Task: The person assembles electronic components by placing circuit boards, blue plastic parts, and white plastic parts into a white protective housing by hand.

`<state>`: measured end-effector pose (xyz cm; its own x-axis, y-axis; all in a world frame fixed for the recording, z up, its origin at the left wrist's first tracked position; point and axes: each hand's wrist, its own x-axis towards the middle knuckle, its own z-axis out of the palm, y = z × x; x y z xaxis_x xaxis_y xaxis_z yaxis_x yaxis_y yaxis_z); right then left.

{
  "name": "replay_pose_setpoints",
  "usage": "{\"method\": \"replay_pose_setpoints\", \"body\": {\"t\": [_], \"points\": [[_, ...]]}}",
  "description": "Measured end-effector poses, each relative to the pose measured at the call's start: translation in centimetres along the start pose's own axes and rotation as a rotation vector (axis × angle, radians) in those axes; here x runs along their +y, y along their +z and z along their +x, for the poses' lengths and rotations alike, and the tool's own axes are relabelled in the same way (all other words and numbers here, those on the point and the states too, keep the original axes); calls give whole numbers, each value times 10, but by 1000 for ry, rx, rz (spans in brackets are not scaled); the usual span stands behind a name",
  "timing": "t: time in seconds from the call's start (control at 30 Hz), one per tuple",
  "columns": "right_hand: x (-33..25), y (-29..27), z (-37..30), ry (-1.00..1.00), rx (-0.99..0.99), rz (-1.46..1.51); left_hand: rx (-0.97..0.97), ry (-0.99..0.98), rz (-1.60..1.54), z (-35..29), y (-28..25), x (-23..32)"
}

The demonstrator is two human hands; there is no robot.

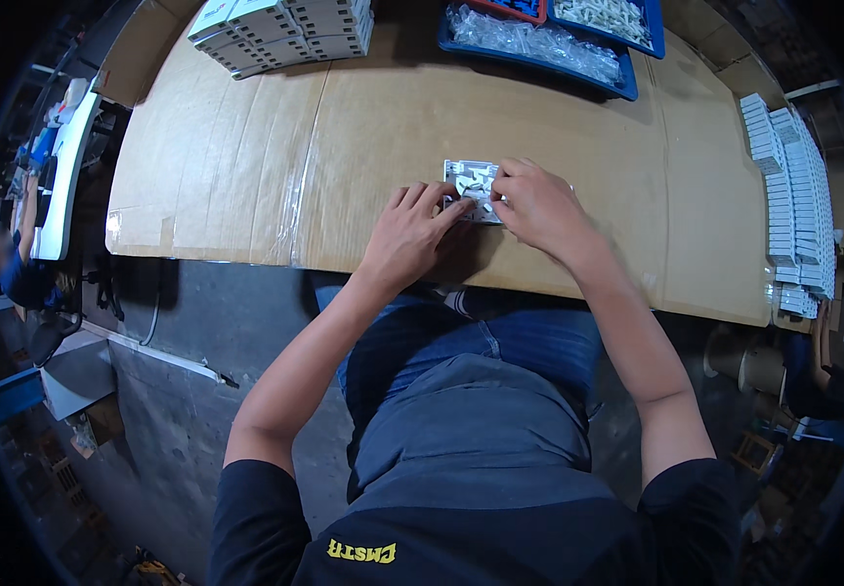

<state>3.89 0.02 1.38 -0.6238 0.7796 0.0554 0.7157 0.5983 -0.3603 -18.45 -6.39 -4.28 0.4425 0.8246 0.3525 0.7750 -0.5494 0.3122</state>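
A small white plastic housing (475, 172) with pale parts inside lies on the cardboard-covered table (236, 176), between my two hands. My left hand (411, 227) is at its left side, thumb and fingertips bent in over the inner parts. At the right side my right hand (542, 207) has its fingers curled together at the edge of the housing. Whatever small piece the right fingertips may pinch is hidden behind them. Of the left fingertips, I cannot make out whether they hold a part or only press on it.
White housings stand stacked (285, 37) at the far left. Far right of centre is a blue tray (539, 54) of clear plastic bags, beside a blue tray (610, 21) of white parts and a red tray (505, 8). More white units (783, 195) line the right edge. Other people work at both sides.
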Motion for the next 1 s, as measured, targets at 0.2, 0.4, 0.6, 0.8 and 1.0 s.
{"method": "replay_pose_setpoints", "body": {"t": [0.2, 0.4, 0.6, 0.8, 1.0], "points": [[2, -2, 0, 47, -72, 129, -4, 10, -7, -3, 0, -1], [4, -8, -7, 134, -84, 255, -6, 22, -10, 2, 2, 1], [13, -14, -35, 245, 130, 452, -1, 32, -42, 1, -1, 3], [13, -8, -70, 450, 230, 606, 39, -22, -138, 0, 5, 1], [17, -10, -89, 480, 301, 676, 120, -167, -132, 9, 0, 4]]}}
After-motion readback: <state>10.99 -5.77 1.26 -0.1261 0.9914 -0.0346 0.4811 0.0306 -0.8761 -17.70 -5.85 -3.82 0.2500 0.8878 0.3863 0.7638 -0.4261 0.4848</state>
